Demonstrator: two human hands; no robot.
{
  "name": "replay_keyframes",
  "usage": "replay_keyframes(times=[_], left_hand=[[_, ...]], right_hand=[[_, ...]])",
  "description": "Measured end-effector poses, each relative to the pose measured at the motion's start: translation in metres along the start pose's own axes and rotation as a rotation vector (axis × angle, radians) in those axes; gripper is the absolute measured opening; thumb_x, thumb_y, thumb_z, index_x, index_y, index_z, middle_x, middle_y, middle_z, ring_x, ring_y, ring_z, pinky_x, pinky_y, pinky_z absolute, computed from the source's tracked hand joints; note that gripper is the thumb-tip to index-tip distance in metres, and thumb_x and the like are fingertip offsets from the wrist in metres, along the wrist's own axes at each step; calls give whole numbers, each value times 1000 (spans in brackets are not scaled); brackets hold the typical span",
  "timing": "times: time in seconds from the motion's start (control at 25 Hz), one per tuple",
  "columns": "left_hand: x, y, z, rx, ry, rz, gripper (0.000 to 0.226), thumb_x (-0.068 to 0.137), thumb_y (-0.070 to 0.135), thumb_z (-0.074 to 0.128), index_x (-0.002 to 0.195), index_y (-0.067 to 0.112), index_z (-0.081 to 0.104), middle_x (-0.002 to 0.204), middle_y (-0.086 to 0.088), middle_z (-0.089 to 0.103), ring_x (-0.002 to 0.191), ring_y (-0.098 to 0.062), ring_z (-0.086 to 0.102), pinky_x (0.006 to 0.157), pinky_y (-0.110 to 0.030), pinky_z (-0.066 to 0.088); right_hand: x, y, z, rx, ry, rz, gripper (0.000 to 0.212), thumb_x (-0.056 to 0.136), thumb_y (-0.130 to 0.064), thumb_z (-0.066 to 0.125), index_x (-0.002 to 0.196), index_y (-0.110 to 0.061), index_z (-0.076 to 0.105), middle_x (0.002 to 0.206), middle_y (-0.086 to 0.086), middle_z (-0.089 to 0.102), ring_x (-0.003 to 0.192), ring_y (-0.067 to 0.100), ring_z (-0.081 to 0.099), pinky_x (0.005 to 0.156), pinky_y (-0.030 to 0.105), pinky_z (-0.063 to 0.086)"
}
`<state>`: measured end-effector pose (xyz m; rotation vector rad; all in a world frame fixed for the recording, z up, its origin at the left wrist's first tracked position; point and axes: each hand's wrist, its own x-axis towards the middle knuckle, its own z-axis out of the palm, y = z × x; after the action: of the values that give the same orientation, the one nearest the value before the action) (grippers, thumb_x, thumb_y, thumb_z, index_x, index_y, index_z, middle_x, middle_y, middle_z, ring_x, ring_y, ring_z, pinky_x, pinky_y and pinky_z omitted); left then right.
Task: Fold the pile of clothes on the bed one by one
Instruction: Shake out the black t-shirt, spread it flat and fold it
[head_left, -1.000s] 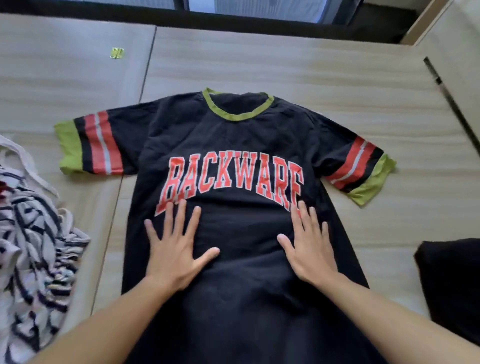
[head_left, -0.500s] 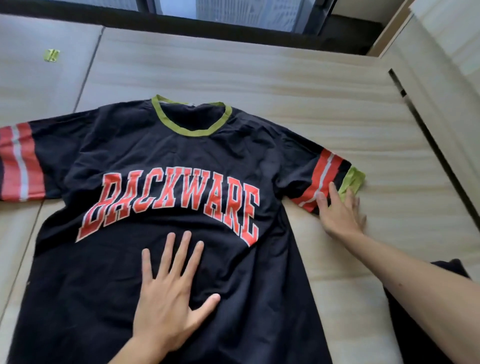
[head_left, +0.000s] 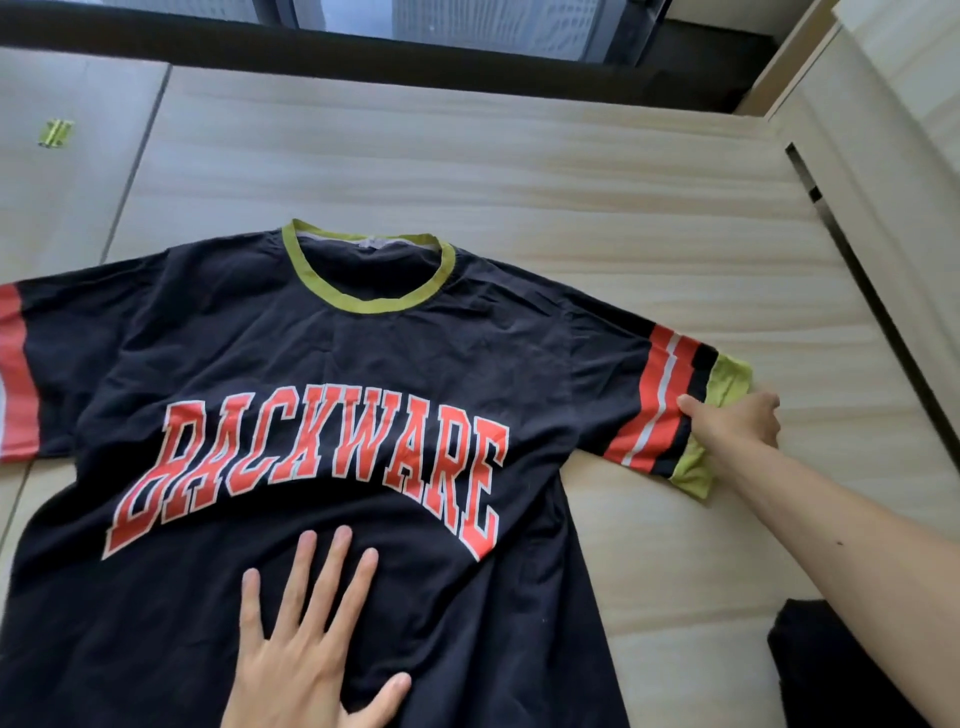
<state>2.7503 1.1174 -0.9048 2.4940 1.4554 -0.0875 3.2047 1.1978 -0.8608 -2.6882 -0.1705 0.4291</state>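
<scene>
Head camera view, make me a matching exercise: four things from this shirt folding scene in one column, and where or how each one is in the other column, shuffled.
1. left hand
2. right hand
3. collar
4. black cloth

A. pinches the striped sleeve
B. olive green
C. near right corner of the view
D. flat on the T-shirt front

Pairs: 1-D, 2-A, 3-B, 4-C

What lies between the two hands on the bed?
Head view: black T-shirt front, then a bare strip of bed, between left hand and right hand.
</scene>
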Motion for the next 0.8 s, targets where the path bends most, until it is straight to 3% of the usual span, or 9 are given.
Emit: replay_keyframes(times=[0.12,0.2,0.32,0.4,0.44,0.52,0.6,0.72,0.8], left_hand=[[3,-1,1,-17,-35,-4,124,50,86,59,153,22,34,164,-6,31,153,-30,21,110,-75,23],[4,-2,1,-32,-29,2,126,51,89,56,156,26,28,165,-3,26,155,-25,15,111,-74,21],[5,-2,2,-36,-26,6,126,52,91,55,156,27,25,165,-4,26,154,-27,17,111,-74,21],[4,-2,3,-26,-16,6,125,53,90,56,156,25,28,163,-7,31,152,-29,20,110,-75,22],[3,-3,3,-24,-11,5,125,52,90,57,155,24,30,162,-8,33,152,-30,20,110,-75,22],[4,-3,4,-25,-2,2,122,52,89,58,152,22,37,160,-9,37,151,-30,21,109,-75,23],[4,-3,4,-28,1,-1,120,52,88,59,150,21,40,158,-11,41,151,-32,22,109,-75,25],[4,-2,2,-38,10,1,120,51,86,61,149,21,41,157,-12,44,150,-33,26,108,-75,27],[2,-1,2,-41,22,0,120,50,85,61,149,20,41,157,-12,43,148,-33,30,107,-75,29]], right_hand=[[-2,-14,-11,80,-82,24,49,79,-21,84,118,0,63,130,22,63,119,39,60,98,43,51],[-15,-36,-27,48,-119,-133,29,85,-21,75,108,-5,67,125,21,65,116,38,60,95,41,49],[-44,-89,-49,-77,-182,-470,35,93,-24,64,123,-6,65,130,22,63,121,41,56,96,40,45],[-75,-128,-58,-110,-229,-652,38,91,-28,67,123,-8,64,127,20,64,118,39,59,95,41,46],[-94,-147,-61,-82,-292,-717,41,88,-31,71,122,-9,63,123,17,66,114,38,61,94,42,49],[-136,-176,-62,41,-586,-755,41,87,-36,75,117,-11,60,110,11,67,100,30,69,85,48,60],[-172,-184,-54,84,-779,-773,32,93,-37,68,112,-12,59,102,7,66,87,23,73,73,46,64],[-171,-159,-11,103,-495,-921,23,96,-36,60,107,-15,61,103,4,67,96,23,68,86,49,58],[-162,-117,26,-9,-385,-995,40,98,-37,51,131,-15,55,131,9,57,125,28,54,107,43,44]])
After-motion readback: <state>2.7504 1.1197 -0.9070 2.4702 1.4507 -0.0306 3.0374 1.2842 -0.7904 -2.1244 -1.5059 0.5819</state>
